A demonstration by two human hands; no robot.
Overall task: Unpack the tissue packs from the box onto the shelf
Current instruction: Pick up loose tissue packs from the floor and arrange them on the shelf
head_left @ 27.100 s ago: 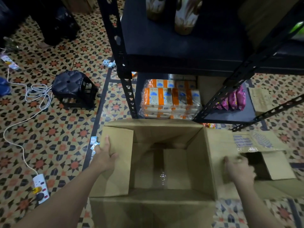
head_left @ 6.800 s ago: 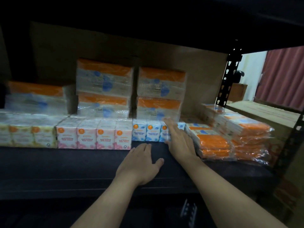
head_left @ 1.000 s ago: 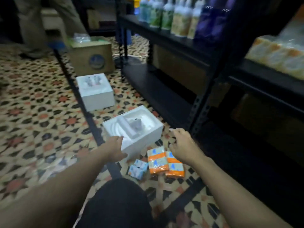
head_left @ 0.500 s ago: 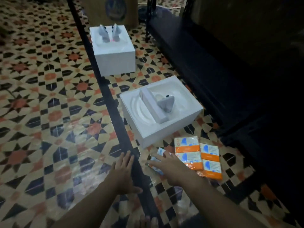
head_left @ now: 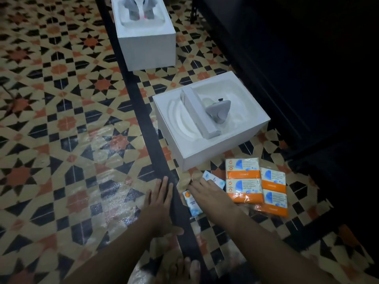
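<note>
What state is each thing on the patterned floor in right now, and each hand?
Left hand: flat on the floor, palm down, empty.
Right hand: resting on the small blue-and-white tissue packs, not yet lifting.
Orange-and-white wrapped tissue packs: lying flat, untouched.
Near white foam box: open, grey controller inside.
Far white foam box: open.
</note>
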